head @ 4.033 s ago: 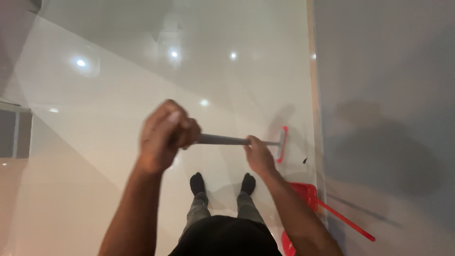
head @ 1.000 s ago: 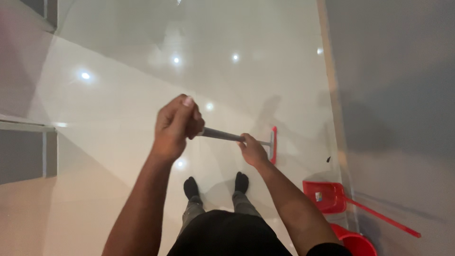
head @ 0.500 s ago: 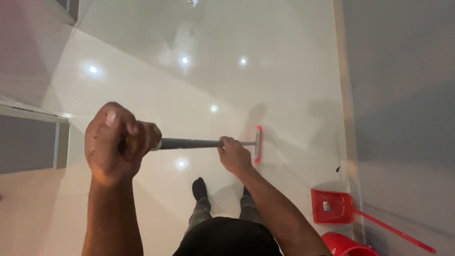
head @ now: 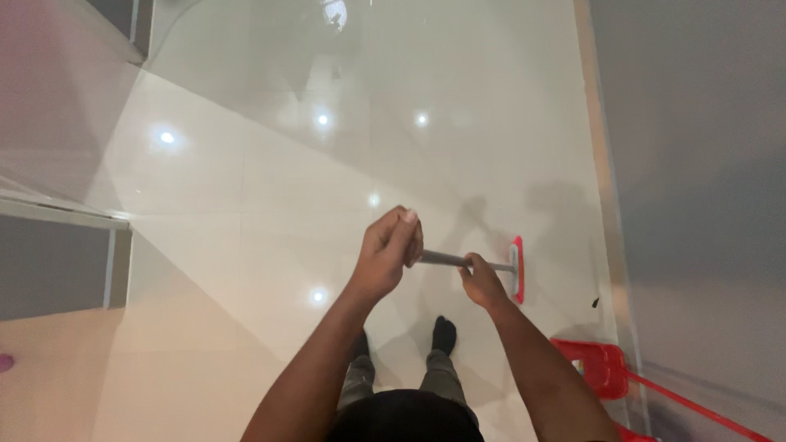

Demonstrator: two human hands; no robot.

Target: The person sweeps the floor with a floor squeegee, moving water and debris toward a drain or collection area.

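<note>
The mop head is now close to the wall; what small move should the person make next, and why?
Probably a short push of the mop head toward the wall. Both hands grip the grey handle, left hand at the top and right hand lower. A strip of glossy floor with a small dark speck lies between the head and the wall.

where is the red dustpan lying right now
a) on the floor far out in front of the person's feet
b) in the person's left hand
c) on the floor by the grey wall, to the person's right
c: the red dustpan lies on the glossy floor at the lower right beside the grey wall, while the left hand and right hand both grip the broom handle.
</note>
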